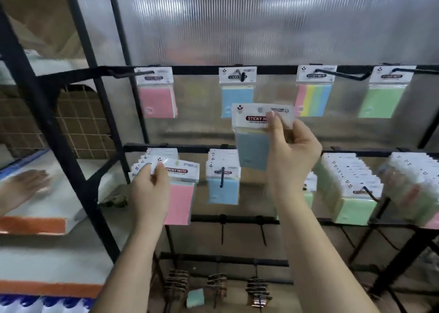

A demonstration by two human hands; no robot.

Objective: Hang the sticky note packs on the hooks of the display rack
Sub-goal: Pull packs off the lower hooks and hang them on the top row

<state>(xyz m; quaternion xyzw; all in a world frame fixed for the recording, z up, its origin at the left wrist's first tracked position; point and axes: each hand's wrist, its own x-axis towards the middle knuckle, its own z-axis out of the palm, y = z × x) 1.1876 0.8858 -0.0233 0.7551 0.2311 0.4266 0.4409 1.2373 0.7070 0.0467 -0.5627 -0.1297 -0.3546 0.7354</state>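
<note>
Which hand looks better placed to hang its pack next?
Probably the right hand. It pinches the blue pack by its header, raised just below the top-row hook that already carries a blue pack. The left hand holds the pink pack against the crowded lower-left stack.

A single wide-angle camera worn on the person's head looked forward and slightly down, close to the black display rack (213, 149), whose two rows of hooks crossed the middle of the frame. Both forearms rose from the bottom edge, the left hand (149, 189) low at centre-left, the right hand (292, 151) higher near centre. The lens bent the rack's upright posts at the left edge. No second view was supplied.
</note>
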